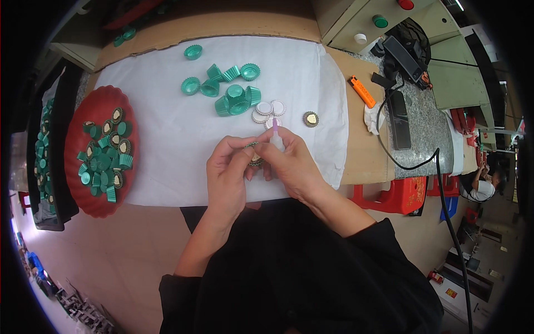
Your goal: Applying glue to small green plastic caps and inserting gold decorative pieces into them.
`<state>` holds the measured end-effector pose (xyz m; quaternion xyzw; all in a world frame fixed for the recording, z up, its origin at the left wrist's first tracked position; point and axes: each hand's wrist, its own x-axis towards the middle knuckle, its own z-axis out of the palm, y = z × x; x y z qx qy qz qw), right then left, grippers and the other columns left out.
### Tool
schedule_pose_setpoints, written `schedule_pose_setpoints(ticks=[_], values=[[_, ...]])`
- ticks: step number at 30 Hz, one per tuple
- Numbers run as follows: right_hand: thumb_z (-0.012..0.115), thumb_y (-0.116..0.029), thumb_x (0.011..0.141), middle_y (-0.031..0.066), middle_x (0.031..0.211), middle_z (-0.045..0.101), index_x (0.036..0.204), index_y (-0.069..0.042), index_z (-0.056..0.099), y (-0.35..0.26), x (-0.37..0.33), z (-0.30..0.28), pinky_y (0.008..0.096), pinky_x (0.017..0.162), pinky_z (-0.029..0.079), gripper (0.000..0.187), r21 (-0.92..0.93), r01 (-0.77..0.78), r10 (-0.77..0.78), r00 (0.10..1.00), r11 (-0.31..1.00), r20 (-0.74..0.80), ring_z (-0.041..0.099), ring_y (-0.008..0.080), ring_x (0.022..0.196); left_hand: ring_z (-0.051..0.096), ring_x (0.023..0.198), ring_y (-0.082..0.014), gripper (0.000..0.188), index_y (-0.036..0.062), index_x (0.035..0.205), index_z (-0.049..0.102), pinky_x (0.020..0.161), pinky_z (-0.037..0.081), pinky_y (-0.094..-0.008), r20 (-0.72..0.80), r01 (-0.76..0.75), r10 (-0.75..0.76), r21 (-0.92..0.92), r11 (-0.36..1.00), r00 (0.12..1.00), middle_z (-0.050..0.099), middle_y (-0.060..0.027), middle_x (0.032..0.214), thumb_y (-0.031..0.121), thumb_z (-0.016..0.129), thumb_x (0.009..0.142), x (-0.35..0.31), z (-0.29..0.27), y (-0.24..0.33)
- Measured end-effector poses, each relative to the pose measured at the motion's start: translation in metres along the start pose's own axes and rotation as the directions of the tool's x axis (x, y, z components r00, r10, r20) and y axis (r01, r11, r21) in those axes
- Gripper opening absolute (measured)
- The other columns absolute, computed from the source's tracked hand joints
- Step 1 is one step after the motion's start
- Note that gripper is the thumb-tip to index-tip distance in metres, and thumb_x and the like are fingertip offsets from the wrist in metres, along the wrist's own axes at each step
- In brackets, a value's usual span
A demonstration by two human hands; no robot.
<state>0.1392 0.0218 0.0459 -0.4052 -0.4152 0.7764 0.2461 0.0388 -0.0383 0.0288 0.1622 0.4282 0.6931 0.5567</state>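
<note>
In front of me, over the white sheet, my left hand (229, 167) pinches a small round cap (255, 159) with a green fluted edge and a cream centre. My right hand (292, 166) is closed against the other side of that cap, its thumb and fingers partly hiding it. Between the right fingers a slim whitish tube (274, 129) with a purple tip points away from me. Just beyond the hands lie several white crimped caps (263, 108). A dark-rimmed cap (310, 119) with a cream centre rests to the right of them.
Green fluted cups (238, 101) are scattered on the white sheet (161, 139). At left stands a red scalloped tray (83, 196) of cups and caps, beside a black bin (69, 205). An orange cutter (362, 92), a black phone (399, 119) and a cable (409, 168) lie right.
</note>
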Motion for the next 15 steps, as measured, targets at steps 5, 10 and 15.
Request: schedule_pose_setpoints(ticks=[5,10,15], values=[[0.054,-0.012,0.078,0.0032,0.07,0.054,0.086,-0.002,0.051,-0.006,0.0,0.003,0.0191,0.043,0.037,0.012,-0.009,-0.024,0.024,1.0,1.0,0.005,0.048,0.0078,0.049,0.044,0.065,-0.0039,0.012,0.0031,0.091,0.052,0.052,0.033,-0.0176,0.017,-0.037,0.036,0.048,0.998,0.999,0.059,-0.0094,0.093,0.005,0.045,0.082,-0.001,-0.002,-0.002],[0.055,-0.014,0.077,0.0035,0.066,0.053,0.084,-0.002,0.05,-0.002,0.002,-0.002,0.0191,0.042,0.037,0.015,-0.009,-0.016,0.016,1.0,1.0,0.021,0.048,0.0085,0.047,0.047,0.066,-0.0062,0.027,0.0042,0.109,0.045,0.053,0.037,-0.0195,-0.014,-0.125,0.126,0.062,0.99,0.992,0.057,-0.0057,0.09,0.005,0.048,0.081,-0.002,0.001,0.0],[0.06,-0.019,0.075,0.0062,0.061,0.053,0.084,-0.001,0.049,-0.002,0.006,-0.008,0.0204,0.041,0.037,0.023,0.085,0.022,-0.026,0.998,0.996,0.056,0.05,0.0103,0.049,0.052,0.077,-0.0117,0.05,0.0063,0.127,0.029,0.065,0.043,-0.0213,0.164,-0.146,0.119,0.164,0.976,0.979,0.053,-0.004,0.094,0.007,0.05,0.081,0.0,-0.013,-0.012]])
